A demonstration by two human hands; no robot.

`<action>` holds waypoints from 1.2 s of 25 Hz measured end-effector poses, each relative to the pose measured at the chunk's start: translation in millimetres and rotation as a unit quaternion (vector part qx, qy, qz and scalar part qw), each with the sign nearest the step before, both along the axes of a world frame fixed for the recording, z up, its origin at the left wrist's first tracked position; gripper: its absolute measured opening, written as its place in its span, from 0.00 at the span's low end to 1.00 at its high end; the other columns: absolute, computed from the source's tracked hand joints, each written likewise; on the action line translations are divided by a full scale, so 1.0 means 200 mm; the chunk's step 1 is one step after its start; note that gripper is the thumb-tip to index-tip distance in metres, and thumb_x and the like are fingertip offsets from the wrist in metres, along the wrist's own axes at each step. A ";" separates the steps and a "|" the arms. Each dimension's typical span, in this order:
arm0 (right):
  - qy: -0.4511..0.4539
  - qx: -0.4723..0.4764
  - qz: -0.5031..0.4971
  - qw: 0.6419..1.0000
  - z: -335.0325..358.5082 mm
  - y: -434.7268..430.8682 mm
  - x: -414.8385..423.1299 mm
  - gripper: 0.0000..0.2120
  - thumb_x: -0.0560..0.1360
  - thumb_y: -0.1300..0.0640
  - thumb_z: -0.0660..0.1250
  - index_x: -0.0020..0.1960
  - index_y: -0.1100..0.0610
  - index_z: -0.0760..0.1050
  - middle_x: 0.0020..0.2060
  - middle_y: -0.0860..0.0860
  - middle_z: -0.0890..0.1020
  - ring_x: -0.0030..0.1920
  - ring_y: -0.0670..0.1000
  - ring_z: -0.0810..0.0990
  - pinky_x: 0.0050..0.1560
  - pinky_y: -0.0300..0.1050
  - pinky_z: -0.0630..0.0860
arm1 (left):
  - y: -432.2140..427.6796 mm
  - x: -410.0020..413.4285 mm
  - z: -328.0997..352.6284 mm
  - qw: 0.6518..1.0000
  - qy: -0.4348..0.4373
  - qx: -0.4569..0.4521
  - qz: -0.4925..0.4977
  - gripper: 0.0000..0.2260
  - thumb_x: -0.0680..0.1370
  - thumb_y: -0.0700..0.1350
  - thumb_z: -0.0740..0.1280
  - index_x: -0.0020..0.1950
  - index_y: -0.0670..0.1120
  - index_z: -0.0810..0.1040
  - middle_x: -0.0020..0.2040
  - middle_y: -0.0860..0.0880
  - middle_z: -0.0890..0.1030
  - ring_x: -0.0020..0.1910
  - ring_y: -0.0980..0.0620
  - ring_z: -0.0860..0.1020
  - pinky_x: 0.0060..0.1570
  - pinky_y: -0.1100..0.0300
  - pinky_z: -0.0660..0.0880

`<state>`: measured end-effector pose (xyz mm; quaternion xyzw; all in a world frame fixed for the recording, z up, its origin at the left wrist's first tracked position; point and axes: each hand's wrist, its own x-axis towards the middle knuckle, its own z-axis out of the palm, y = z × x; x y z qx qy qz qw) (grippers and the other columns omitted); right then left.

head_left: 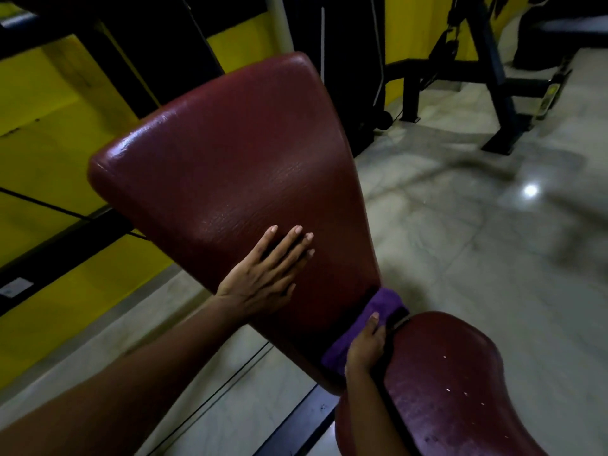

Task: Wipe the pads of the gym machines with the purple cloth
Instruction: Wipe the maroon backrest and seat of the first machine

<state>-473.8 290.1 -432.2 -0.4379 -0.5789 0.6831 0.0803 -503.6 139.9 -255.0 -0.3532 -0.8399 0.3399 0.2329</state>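
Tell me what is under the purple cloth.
The purple cloth lies on the lower end of the back pad, beside the seat pad, held by the right hand. Whatever sits in the gap beneath it is covered.

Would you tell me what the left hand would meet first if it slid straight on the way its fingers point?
Only more of the red back pad it lies flat on: the left hand points up and right, so it would likely run off the pad's right edge, with floor beyond.

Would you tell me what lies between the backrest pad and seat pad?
In the head view, the purple cloth, held by the right hand.
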 end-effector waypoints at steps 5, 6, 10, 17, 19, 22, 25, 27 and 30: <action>0.123 0.062 0.093 0.986 0.49 0.15 0.09 0.27 0.78 0.45 0.54 0.68 0.63 0.68 0.65 0.63 0.73 0.65 0.61 0.71 0.65 0.50 0.65 | 0.16 0.10 0.11 0.976 -0.093 0.158 0.117 0.25 0.74 0.52 0.56 0.69 0.45 0.71 0.70 0.44 0.72 0.71 0.45 0.68 0.70 0.46 0.55; 0.146 0.085 0.111 0.979 0.60 0.18 0.08 0.27 0.78 0.46 0.54 0.68 0.64 0.68 0.65 0.63 0.73 0.66 0.61 0.71 0.65 0.48 0.64 | 0.18 0.11 0.14 0.969 -0.083 0.192 0.133 0.25 0.75 0.52 0.56 0.69 0.46 0.72 0.70 0.45 0.72 0.71 0.45 0.68 0.70 0.47 0.56; 0.215 0.094 0.184 0.954 0.96 0.27 0.00 0.19 0.81 0.53 0.54 0.63 0.65 0.71 0.61 0.63 0.76 0.62 0.61 0.74 0.56 0.43 0.66 | 0.23 0.08 0.37 0.933 -0.040 0.309 0.181 0.24 0.75 0.52 0.56 0.69 0.45 0.71 0.69 0.45 0.73 0.71 0.45 0.68 0.69 0.46 0.56; 0.356 0.148 0.241 0.891 1.47 0.19 -0.38 0.35 0.72 0.31 0.50 0.52 0.63 0.75 0.48 0.62 0.81 0.51 0.60 0.78 0.52 0.51 0.73 | 0.07 -0.17 0.81 0.878 0.082 0.394 0.259 0.24 0.76 0.52 0.54 0.69 0.44 0.70 0.69 0.43 0.72 0.71 0.44 0.67 0.71 0.48 0.53; 0.400 0.185 0.288 0.850 1.62 0.12 -0.51 0.37 0.74 0.31 0.50 0.58 0.62 0.74 0.56 0.61 0.79 0.59 0.59 0.76 0.60 0.52 0.70 | 0.01 -0.22 0.85 0.853 0.102 0.405 0.312 0.24 0.77 0.53 0.53 0.68 0.43 0.71 0.69 0.42 0.72 0.70 0.42 0.69 0.69 0.48 0.53; 0.445 0.283 0.368 0.766 1.75 -0.02 -0.70 0.30 0.76 0.40 0.52 0.70 0.59 0.67 0.70 0.58 0.68 0.73 0.56 0.62 0.73 0.50 0.54 | -0.01 -0.26 0.81 0.831 0.112 0.406 0.364 0.26 0.79 0.55 0.49 0.67 0.42 0.72 0.65 0.40 0.75 0.66 0.41 0.73 0.67 0.47 0.59; 0.478 0.467 0.394 0.632 1.69 -0.20 -0.80 0.26 0.75 0.42 0.52 0.70 0.50 0.67 0.70 0.58 0.68 0.72 0.55 0.64 0.73 0.55 0.50 | -0.02 -0.27 0.74 0.836 0.140 0.376 0.375 0.25 0.77 0.54 0.53 0.65 0.40 0.74 0.63 0.40 0.77 0.64 0.42 0.74 0.65 0.47 0.62; 0.471 0.568 0.366 0.567 1.61 -0.25 -0.84 0.25 0.74 0.40 0.54 0.69 0.45 0.66 0.69 0.56 0.69 0.70 0.54 0.65 0.72 0.56 0.51 | -0.03 -0.28 0.72 0.839 0.165 0.361 0.372 0.25 0.76 0.54 0.55 0.62 0.38 0.75 0.63 0.39 0.77 0.65 0.43 0.71 0.65 0.47 0.62; 0.492 0.586 0.330 0.553 1.61 -0.16 -0.98 0.25 0.71 0.39 0.56 0.65 0.47 0.70 0.64 0.54 0.74 0.67 0.53 0.68 0.71 0.56 0.51 | -0.03 -0.29 0.71 0.840 0.183 0.353 0.369 0.26 0.76 0.55 0.55 0.67 0.40 0.72 0.66 0.41 0.75 0.67 0.45 0.67 0.66 0.47 0.63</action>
